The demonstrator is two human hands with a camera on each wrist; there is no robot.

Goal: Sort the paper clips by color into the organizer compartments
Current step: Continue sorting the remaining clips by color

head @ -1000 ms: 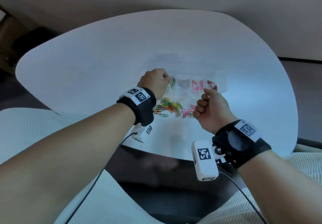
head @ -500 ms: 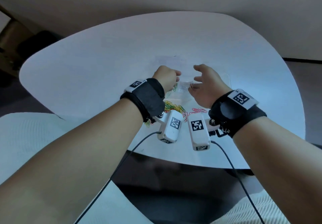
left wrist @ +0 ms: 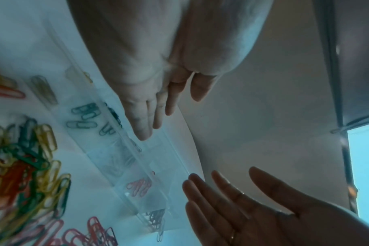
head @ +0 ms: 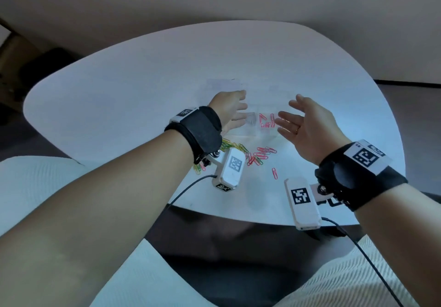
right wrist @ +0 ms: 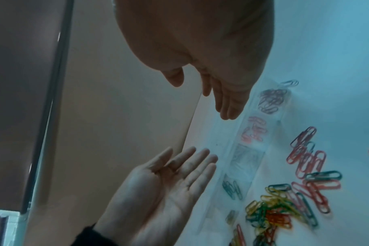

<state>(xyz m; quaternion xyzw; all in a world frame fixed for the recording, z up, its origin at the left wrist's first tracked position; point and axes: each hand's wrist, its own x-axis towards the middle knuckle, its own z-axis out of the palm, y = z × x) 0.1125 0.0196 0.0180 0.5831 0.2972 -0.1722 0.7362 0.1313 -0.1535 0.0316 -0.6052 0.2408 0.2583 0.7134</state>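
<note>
A clear plastic organizer (head: 248, 132) lies mid-table, with pink clips (head: 266, 122) in one compartment. My left hand (head: 232, 112) hovers over its left end, fingers straight and empty. My right hand (head: 305, 122) is over its right end, palm turned left, fingers spread, holding nothing. The left wrist view shows green clips (left wrist: 84, 116) and pink clips (left wrist: 139, 184) in separate compartments of the organizer (left wrist: 158, 154). A loose pile of mixed clips (head: 241, 150) lies just in front, seen as the pile (right wrist: 274, 208) in the right wrist view.
The white rounded table (head: 143, 87) has bare surface all round the organizer. One pink clip (head: 275, 173) lies alone near the front edge. Cream cushions (head: 35, 182) sit below the table's near edge. Camera cables hang from both wrists.
The left hand, pinching at the organizer's left end, and the right hand, closed in a fist, have both opened. They now hover apart with palms facing each other over the organizer.
</note>
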